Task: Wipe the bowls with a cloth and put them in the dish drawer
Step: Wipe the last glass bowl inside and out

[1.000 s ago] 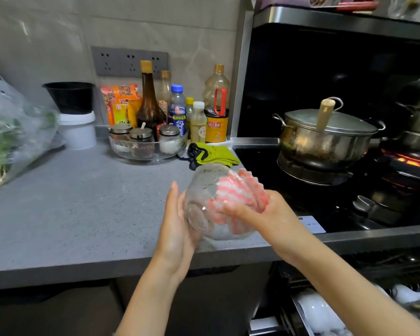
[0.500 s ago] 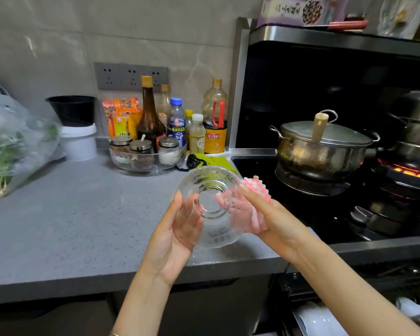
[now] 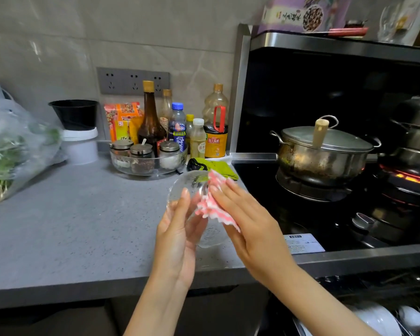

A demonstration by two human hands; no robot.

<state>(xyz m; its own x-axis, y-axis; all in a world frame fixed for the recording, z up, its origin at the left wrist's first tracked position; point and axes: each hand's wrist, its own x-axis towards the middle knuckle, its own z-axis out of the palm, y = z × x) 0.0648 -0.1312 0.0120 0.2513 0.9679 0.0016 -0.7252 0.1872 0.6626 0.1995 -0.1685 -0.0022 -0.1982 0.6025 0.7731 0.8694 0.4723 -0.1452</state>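
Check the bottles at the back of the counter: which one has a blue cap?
The small bottle with the blue label, between the tall dark brown bottle and the white-capped bottle. The others' caps are yellowish or white.

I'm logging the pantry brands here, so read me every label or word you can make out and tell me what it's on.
"海天酱油", roughly, on the orange label of the oil-shaped bottle; small, so not certain.
Purple box on the hood: large Chinese characters, too blurred to read.
Blue bottle: white characters, unreadable.
Orange packets: print too small.
Stove sticker: text too small.
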